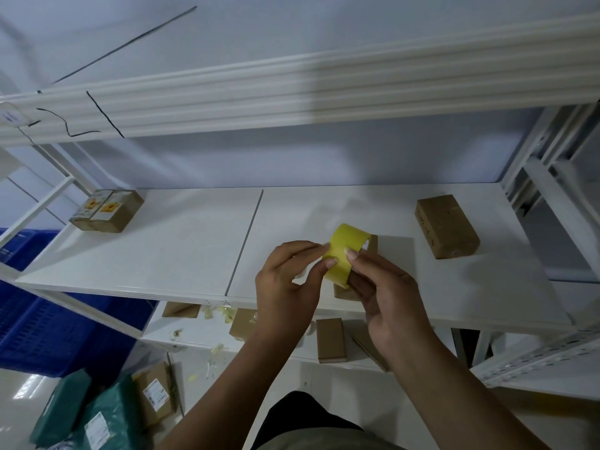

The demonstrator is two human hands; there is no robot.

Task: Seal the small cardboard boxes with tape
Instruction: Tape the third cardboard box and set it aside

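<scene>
A yellow tape roll (344, 251) is held above the white shelf (181, 241), between both hands. My right hand (386, 293) grips the roll from the right, thumb on its outer face. My left hand (289, 280) pinches the roll's left edge with thumb and fingertips. Directly under the roll a small cardboard box (345, 292) lies on the shelf, mostly hidden by the tape and my hands. Another small brown box (448, 226) lies to the right, and a labelled box (108, 210) sits at the shelf's far left.
A lower shelf (194, 332) holds several small boxes (330, 340) and tape scraps. Blue crates (42, 319) stand at the left. Green parcels (97, 414) and a labelled box lie on the floor. A shelf beam (292, 89) runs overhead, metal uprights (552, 177) stand at the right.
</scene>
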